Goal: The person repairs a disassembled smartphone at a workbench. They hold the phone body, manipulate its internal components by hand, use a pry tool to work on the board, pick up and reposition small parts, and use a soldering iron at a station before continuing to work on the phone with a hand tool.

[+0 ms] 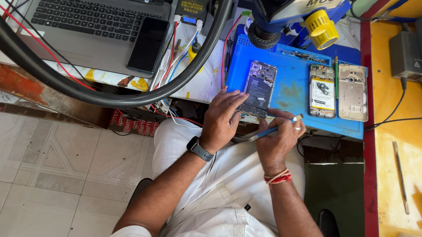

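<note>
An opened phone (259,87) with its back off lies on the blue work mat (292,92). My left hand (225,118), with a dark watch at the wrist, rests its fingers on the phone's near end. My right hand (278,138) sits just right of it at the mat's front edge and grips a thin blue-handled tool (272,131) whose light tip points right. A red thread band circles that wrist.
A second opened phone (321,90) and a gold back cover (353,92) lie further right on the mat. A microscope head (277,14) with a yellow knob hangs above. A laptop (91,23) with a black phone (148,45) on it, cables and a thick black hose sit left.
</note>
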Available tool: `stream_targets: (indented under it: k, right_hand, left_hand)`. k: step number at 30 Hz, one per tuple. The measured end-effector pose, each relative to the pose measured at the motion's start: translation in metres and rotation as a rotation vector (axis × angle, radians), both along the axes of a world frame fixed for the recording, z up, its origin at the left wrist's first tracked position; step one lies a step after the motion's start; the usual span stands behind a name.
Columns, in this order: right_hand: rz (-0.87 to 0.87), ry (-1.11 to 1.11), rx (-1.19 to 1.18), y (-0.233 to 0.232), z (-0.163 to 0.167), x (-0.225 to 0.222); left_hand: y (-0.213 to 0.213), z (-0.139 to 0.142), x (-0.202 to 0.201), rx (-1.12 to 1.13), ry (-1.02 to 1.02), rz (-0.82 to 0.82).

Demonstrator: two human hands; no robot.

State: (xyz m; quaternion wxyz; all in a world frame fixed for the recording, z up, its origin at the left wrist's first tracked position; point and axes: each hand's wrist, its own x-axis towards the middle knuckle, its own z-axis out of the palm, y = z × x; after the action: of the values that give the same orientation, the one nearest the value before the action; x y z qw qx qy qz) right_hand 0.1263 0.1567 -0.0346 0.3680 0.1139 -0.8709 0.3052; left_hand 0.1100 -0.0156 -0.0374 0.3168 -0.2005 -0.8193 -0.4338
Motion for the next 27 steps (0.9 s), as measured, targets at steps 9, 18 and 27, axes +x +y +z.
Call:
stream_targets:
  k: [9,18,27]
  right_hand:
    - [0.191,0.220,0.264,0.015,0.030,-0.006]
    - [0.220,0.414,0.261,0.020,0.076,0.002]
    - [0.294,0.462,0.248,0.026,0.100,0.016]
  left_hand:
    - [-0.008,0.016,-0.015,-0.250,0.159,-0.093]
    - [0.002,0.056,-0.042,-0.277,0.246,-0.308]
    - [0.009,0.068,-0.036,-0.072,0.247,-0.424]
